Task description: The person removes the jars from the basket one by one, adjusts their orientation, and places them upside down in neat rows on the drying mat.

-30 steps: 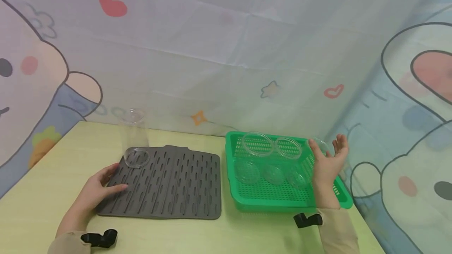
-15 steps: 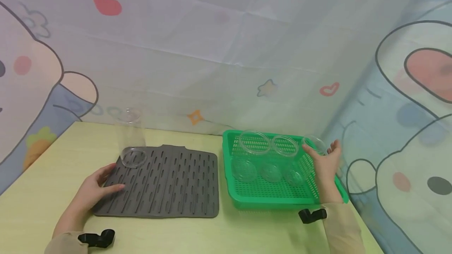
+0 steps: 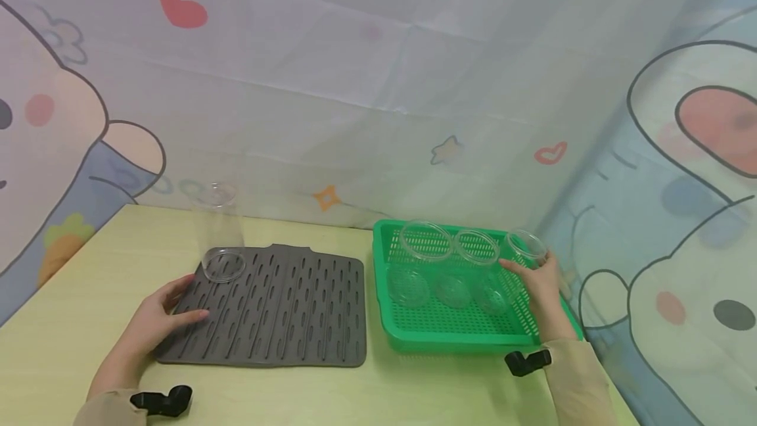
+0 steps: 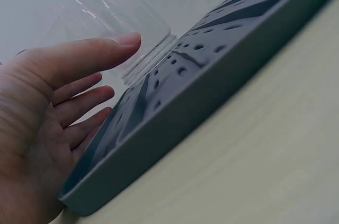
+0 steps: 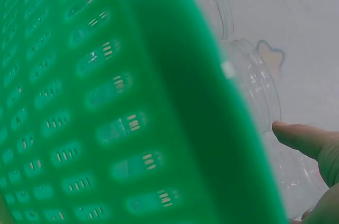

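My left hand (image 3: 155,321) lies at the left edge of a grey slotted draining mat (image 3: 296,307), fingers extended and thumb over its surface. A tall clear cup (image 3: 221,235) stands rim-down on the mat's far left corner; in the left wrist view the cup (image 4: 127,28) is just beyond the thumb. My right hand (image 3: 541,284) holds the rightmost clear cup (image 3: 525,244) in a green basket (image 3: 455,340), thumb across its near side and fingers behind it. In the right wrist view the basket wall (image 5: 175,102) covers much of that cup.
Two more clear cups, a wide-rimmed one (image 3: 426,240) and a smaller one (image 3: 476,247), lean beside it in the basket. A pale table (image 3: 284,396) carries everything. A printed cloth (image 3: 331,84) hangs behind and along the right side.
My right hand has come down from above the basket's right side, and its spread fingers have closed round the rightmost cup. My left hand and the mat have stayed put.
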`<state>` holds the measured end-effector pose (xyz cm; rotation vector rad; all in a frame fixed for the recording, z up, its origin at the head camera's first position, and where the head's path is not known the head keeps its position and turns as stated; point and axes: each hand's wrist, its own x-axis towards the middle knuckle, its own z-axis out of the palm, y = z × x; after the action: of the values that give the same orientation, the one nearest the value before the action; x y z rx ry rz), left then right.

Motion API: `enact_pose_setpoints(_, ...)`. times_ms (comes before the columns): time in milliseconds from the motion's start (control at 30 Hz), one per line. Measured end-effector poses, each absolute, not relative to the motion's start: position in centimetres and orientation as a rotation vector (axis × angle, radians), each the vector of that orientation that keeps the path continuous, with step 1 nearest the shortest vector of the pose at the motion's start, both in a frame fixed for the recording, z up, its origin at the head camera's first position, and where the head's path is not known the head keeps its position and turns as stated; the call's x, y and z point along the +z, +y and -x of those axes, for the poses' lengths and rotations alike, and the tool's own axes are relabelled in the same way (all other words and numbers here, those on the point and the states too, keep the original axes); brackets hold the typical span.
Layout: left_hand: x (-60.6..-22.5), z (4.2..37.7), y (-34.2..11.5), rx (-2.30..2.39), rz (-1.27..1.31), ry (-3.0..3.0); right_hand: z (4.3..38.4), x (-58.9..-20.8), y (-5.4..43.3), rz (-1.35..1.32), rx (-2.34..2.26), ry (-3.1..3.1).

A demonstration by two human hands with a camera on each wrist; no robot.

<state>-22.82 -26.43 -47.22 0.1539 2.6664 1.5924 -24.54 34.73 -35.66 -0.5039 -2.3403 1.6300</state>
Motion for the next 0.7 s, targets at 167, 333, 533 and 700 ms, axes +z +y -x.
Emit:
enact_pose_setpoints(167,-47.2,22.8,-26.4,1.598,-0.156,2.665,24.8,-36.2,35.0,0.500,1.593,-2.395)
enact_pose_setpoints(333,-47.2,22.8,-26.4,1.597,-0.155,2.667,24.8,-36.6,35.1,0.526,1.569,-2.443)
enact_pose_setpoints(533,-47.2,22.8,-26.4,1.601,-0.146,2.661,24.9,-36.9,35.3,0.542,1.554,-2.480)
enact_pose_setpoints(700,-47.2,22.8,-26.4,1.614,-0.150,2.655,25.0,-37.0,35.4,0.550,1.542,-2.496)
